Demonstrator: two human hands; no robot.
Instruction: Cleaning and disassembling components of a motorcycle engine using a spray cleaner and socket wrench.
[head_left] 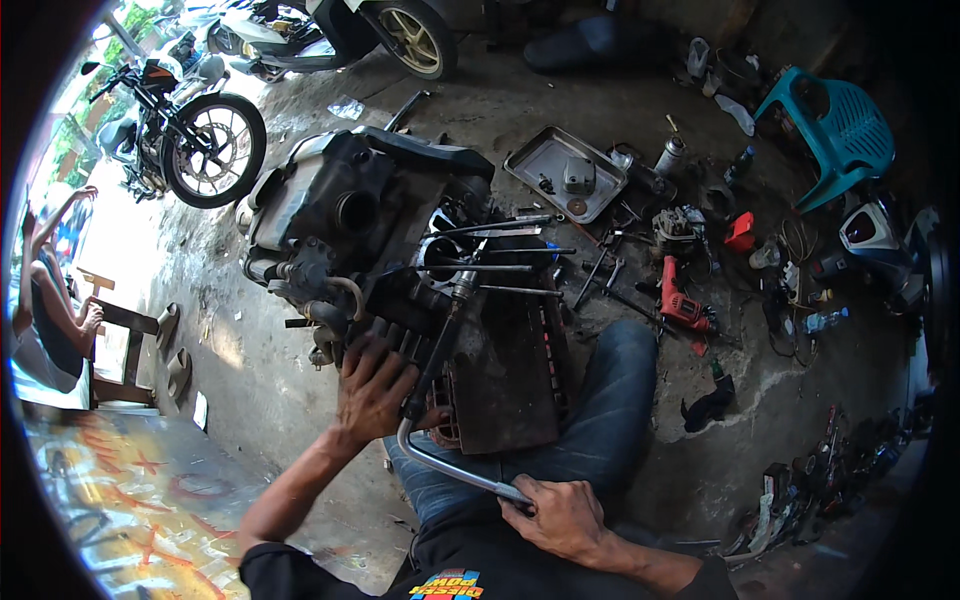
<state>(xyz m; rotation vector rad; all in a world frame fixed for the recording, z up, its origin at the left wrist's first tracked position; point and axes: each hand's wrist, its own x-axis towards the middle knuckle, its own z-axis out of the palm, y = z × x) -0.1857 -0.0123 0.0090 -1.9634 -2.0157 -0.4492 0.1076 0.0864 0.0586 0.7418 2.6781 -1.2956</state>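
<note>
My left hand [372,395] lies with spread fingers against the lower edge of a dark engine [335,210], beside a long socket wrench [430,372]. The wrench reaches up to the engine's opened upper end, among several protruding studs [515,268]. My right hand [555,520] grips the wrench's bent chrome handle near my thigh. The engine sits over a dark metal board and crate [505,380] between my legs.
A metal tray [525,160] with parts, a red drill [682,305], scattered tools and a teal chair [830,140] stand right. Motorbikes [170,140] are behind. Another person [55,320] sits by a wooden bench [125,345] at left, near loose sandals [178,375].
</note>
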